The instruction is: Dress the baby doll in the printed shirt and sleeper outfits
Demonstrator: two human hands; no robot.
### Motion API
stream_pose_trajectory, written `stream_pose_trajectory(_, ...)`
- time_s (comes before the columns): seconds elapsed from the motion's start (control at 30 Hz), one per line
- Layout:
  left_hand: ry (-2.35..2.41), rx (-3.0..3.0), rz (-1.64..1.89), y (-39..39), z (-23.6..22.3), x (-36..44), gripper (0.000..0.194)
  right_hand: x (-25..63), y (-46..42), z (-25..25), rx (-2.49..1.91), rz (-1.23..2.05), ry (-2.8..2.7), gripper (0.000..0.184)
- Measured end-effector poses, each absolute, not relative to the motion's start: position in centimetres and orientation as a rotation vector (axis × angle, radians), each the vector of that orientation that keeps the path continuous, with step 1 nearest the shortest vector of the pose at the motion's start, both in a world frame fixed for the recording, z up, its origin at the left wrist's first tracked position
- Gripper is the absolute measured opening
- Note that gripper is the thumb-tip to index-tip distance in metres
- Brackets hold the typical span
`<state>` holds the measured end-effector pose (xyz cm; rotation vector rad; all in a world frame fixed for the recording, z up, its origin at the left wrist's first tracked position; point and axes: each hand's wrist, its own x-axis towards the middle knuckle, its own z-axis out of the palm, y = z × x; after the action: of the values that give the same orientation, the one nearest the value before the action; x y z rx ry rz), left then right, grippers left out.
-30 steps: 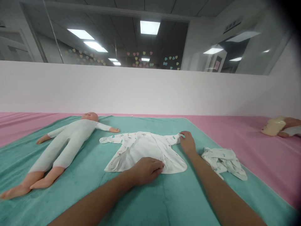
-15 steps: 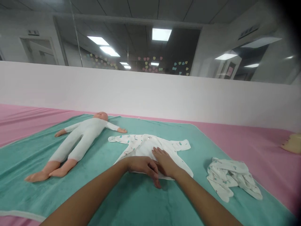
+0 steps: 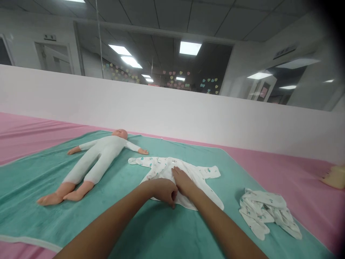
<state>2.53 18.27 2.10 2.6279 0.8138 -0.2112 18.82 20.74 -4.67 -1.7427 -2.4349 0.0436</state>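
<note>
A white printed cotton infant garment [image 3: 164, 172] lies spread on a teal plush blanket [image 3: 113, 223], just beside a soft-bodied baby doll [image 3: 101, 156] in a white suit. The fabric is judged light, limp and prone to bunching; the sleeve ends or hem offer the best hold. The right hand [image 3: 184, 181] rests on the garment's front, its grip spread and pressing flat. The left hand [image 3: 161, 190] is curled at the lower edge, its grip closed; any pinch on the cloth cannot be confirmed from this angle. A crumpled printed garment [image 3: 266, 212] lies well to the right.

Bright ceiling panels [image 3: 190, 48], soft shadows, warped edges, dark top-right corner
</note>
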Motion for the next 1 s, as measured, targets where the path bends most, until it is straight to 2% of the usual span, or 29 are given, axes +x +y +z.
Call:
stream_pose_trajectory(0.13, 0.780, 2.601, -0.173, 18.5, 1.9, 2.3, 0.021, 17.8, 23.3, -5.2, -1.868, 0.033, -2.318, 0.052)
stream_pose_trajectory(0.43, 0.737, 2.630, -0.140, 18.9, 1.2, 2.6, 0.020, 17.9, 22.5, -5.2, -1.988, 0.040, -2.259, 0.064)
stream_pose_trajectory(0.57, 0.726, 2.692, -0.157, 18.5, 1.6, 2.1, 0.020, 18.0, 20.6, -5.1, -1.884, 0.039, -2.395, 0.064)
stream_pose_trajectory(0.63, 0.748, 2.743, -0.150, 17.7, 2.0, 1.9, 0.020, 18.2, 19.6, -5.0, -1.790, 0.031, -2.503, 0.072)
stream_pose_trajectory(0.77, 1.062, 2.719, -0.142, 15.5, 2.0, 4.5, 0.016, 18.4, 18.2, -5.0, -1.679, 0.087, -2.616, 0.075)
stream_pose_trajectory(0.9, 1.448, 2.562, -0.092, 14.9, 0.4, 11.2, 0.047, 18.3, 18.9, -6.1, -1.629, 0.105, -2.615, 0.064)
stream_pose_trajectory(1.0, 1.644, 2.342, 0.153, 15.7, -1.6, 14.0, 0.057, 18.5, 19.5, -6.4, -1.578, 0.166, -2.594, 0.061)
